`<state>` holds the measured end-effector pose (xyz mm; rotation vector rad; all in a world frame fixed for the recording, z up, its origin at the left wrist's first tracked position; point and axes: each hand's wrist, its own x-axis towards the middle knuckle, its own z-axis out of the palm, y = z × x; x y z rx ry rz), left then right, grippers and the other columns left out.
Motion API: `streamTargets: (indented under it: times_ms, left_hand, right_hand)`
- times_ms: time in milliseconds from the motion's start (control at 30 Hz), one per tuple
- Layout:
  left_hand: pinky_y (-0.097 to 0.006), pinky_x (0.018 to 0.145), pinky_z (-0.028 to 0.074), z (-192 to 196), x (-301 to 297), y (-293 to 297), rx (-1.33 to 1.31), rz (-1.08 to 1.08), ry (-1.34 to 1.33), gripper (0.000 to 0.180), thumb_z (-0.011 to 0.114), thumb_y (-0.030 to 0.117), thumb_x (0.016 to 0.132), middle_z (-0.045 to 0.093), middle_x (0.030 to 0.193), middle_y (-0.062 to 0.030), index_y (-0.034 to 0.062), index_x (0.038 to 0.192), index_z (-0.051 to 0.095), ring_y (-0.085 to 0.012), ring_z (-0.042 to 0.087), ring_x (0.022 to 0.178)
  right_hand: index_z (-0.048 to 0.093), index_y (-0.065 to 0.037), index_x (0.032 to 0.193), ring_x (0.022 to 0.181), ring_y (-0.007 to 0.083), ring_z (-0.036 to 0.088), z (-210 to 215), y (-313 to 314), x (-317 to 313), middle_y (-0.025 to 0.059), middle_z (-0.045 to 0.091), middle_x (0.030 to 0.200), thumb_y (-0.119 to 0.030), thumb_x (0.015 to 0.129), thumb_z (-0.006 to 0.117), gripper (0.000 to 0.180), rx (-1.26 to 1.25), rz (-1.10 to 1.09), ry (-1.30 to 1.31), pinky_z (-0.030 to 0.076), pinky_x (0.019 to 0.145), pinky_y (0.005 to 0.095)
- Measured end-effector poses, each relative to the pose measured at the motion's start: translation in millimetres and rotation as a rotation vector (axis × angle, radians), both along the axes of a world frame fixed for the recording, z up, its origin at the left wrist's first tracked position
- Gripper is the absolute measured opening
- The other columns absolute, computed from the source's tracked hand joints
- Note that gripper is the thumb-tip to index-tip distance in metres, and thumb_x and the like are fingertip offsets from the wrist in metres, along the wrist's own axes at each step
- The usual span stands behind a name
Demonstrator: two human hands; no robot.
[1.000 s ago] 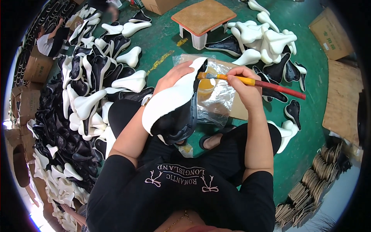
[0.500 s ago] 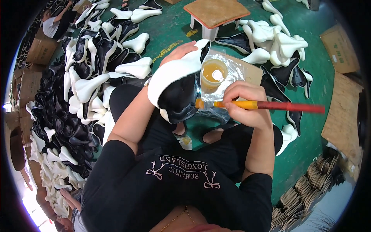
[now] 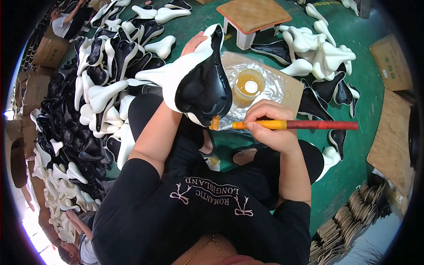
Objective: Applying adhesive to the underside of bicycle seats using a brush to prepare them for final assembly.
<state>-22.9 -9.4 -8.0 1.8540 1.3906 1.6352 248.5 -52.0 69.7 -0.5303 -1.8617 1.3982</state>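
A bicycle-saddle-shaped piece of white padding with a glossy black hollow shell (image 3: 203, 86) is grasped by the left hand (image 3: 193, 43), which is mostly hidden behind it; only part of that hand is seen at the white outer side. The piece is held raised and tilted, its narrow end pointed away from the body and its black hollow turned toward the right hand (image 3: 273, 125). In the right hand a long flat brush with a red and yellow handle (image 3: 287, 125) is gripped between thumb and bent fingers. Its amber-coated bristles are placed at the wide end of the piece, at the shell's edge nearest the body.

Just beyond the right hand, a clear round tub of amber liquid (image 3: 247, 88) is set on crinkled transparent plastic film (image 3: 274, 88), by which a sheet of brown cardboard (image 3: 293, 93) is partly covered. Farther out, past both hands, a low white stool with a brown woven top (image 3: 254, 15) is seen. To the left of the left hand, a large heap of white and black saddle pieces (image 3: 104, 92) is spread over the green floor (image 3: 198, 24); beyond the right hand, a smaller heap of similar pieces (image 3: 324, 53) is piled.
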Motion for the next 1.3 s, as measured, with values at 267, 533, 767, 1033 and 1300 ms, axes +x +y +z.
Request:
streamTargets:
  times_ms: [267,533,767,1033,1300]
  left_hand:
    - [-0.037,0.106,0.034,0,-17,3,0.053,0.14,-0.021,0.05,0.066,0.007,0.08,0.048,0.133,-0.0201,0.0056,0.127,0.049,-0.0317,0.045,0.128]
    - [-0.036,0.105,0.035,14,-21,-4,0.133,0.212,0.064,0.047,0.064,0.008,0.081,0.049,0.132,-0.0185,0.0033,0.126,0.051,-0.0302,0.046,0.126]
    - [-0.04,0.096,0.04,10,-64,-17,-0.102,0.304,0.365,0.051,0.071,0.024,0.074,0.056,0.117,-0.0187,0.0036,0.118,0.057,-0.0361,0.051,0.111]
    - [-0.039,0.086,0.043,90,-61,-47,0.002,0.396,0.686,0.041,0.063,0.009,0.06,0.059,0.101,-0.0115,0.0054,0.101,0.061,-0.0319,0.054,0.095]
    - [-0.04,0.086,0.042,91,-32,-52,-0.015,0.433,0.932,0.043,0.06,0.012,0.058,0.058,0.1,-0.01,0.008,0.101,0.062,-0.0302,0.055,0.097]
  right_hand:
    - [0.063,0.001,0.082,0.071,0.0122,0.061,-12,-5,-8,0.0073,0.065,0.082,-0.003,0.08,0.065,0.005,-0.775,-0.015,0.283,0.049,0.065,0.0234]
    - [0.063,0.0,0.082,0.075,0.0157,0.06,6,16,10,0.0089,0.063,0.083,0.002,0.075,0.064,0.008,0.277,-0.242,-0.092,0.048,0.068,0.0254]
    - [0.066,-0.001,0.083,0.074,0.0168,0.061,-25,47,36,0.0076,0.062,0.085,-0.002,0.074,0.069,0.009,0.074,-0.589,-0.151,0.049,0.067,0.0261]
    - [0.067,-0.003,0.083,0.076,0.0188,0.062,-81,60,16,0.0082,0.065,0.08,-0.01,0.077,0.066,0.009,0.162,-0.489,-0.354,0.049,0.068,0.0288]
    - [0.065,-0.001,0.087,0.074,0.0104,0.058,-15,45,27,0.0058,0.062,0.091,0.001,0.078,0.068,0.01,-0.08,-0.482,0.141,0.046,0.068,0.0224]
